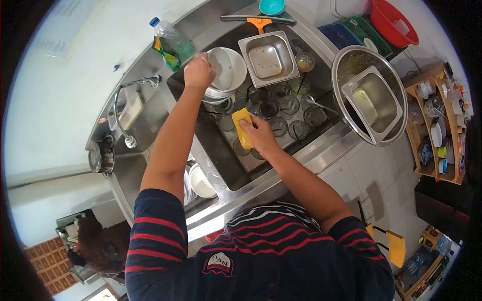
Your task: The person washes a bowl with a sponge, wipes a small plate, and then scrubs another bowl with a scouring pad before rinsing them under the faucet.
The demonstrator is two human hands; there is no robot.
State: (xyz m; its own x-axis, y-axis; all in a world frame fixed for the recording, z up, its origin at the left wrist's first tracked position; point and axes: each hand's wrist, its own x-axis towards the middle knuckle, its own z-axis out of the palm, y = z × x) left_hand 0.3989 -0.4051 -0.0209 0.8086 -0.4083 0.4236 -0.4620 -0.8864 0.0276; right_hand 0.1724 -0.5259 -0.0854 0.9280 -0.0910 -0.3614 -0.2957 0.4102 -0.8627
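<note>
My left hand (pixel 200 71) is closed on the edge of a pale, soapy-looking dish (pixel 221 69), tilted over a stack of white bowls (pixel 238 70) in the sink basin. A folded yellow cloth or sponge (pixel 242 128) is gripped in my right hand (pixel 260 135), between thumb and fingers. Below that hand, several drinking glasses (pixel 289 104) stand on the basin floor. Beside the bowls rests a rectangular steel pan (pixel 268 59) with food bits in it. A spoon (pixel 321 104) lies across the glasses.
On the right side sits a large steel bowl (pixel 337 75) with a rectangular steel pan (pixel 370 103) inside. A squeegee (pixel 258 22), turquoise bowl (pixel 272 6) and plastic bottle (pixel 176 40) line the back. The tap (pixel 119 113) hangs left; white dishes (pixel 202 181) fill part of the left basin.
</note>
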